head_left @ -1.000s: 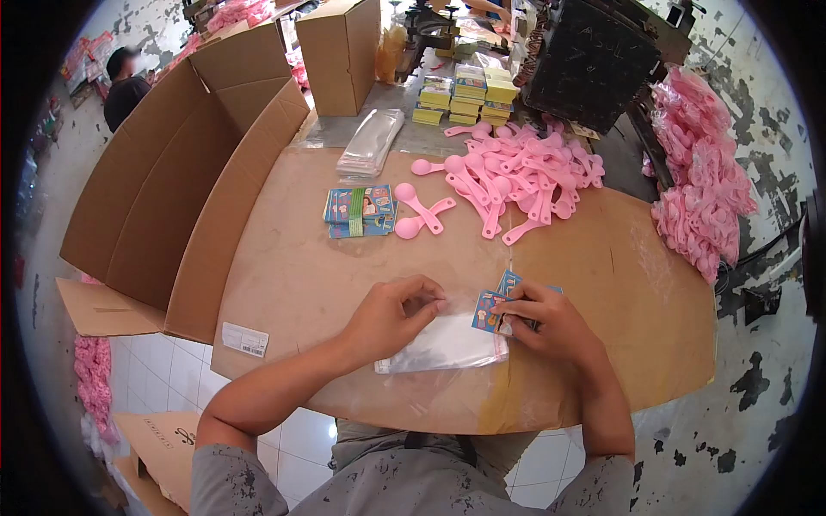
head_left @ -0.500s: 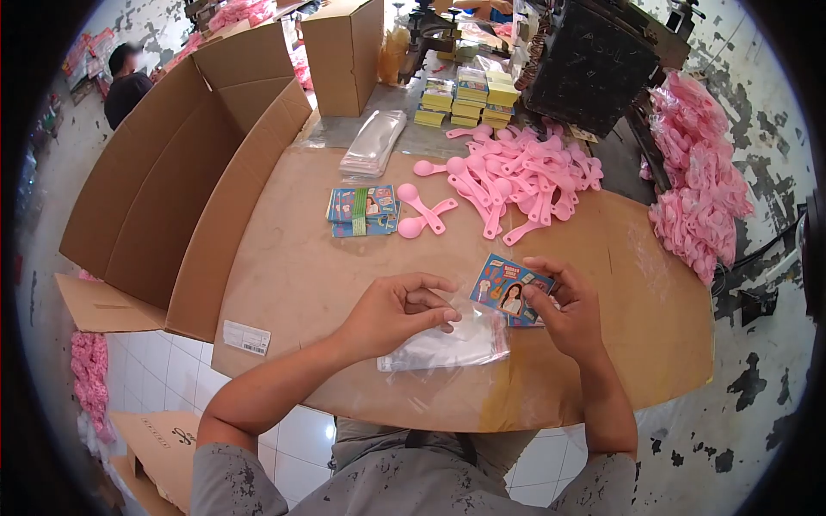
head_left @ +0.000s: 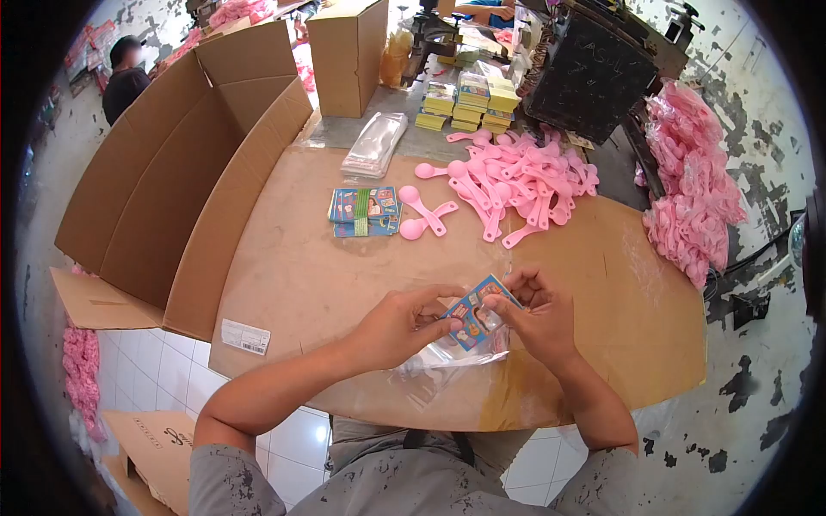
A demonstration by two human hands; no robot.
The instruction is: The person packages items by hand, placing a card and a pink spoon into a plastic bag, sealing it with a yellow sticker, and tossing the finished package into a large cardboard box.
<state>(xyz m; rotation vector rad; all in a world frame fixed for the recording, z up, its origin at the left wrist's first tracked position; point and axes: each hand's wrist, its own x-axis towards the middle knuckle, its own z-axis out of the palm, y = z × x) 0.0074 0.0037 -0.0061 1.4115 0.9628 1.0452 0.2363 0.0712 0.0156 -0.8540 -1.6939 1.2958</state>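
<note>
- Looks like smooth printed paper right here, on the blue card [head_left: 471, 333].
- Shining and creased just below, in thin clear plastic, on the loose bags [head_left: 452, 358].
- Glinting again farther off, in slick see-through plastic, on the stacked bags [head_left: 375, 146].
- Over to smooth plastic, softly glossy, on the pink spoons [head_left: 490, 185].
- Down to dull, matt paperboard on the brown cardboard sheet [head_left: 619, 284], likewise on the open carton [head_left: 232, 211].
- Crinkled and shiny, in plastic film around the pink bundles [head_left: 687, 215].
- Matt again, in cloth, on the grey shirt [head_left: 379, 486].
- Gleaming smooth across the white floor tiles [head_left: 291, 443].
</note>
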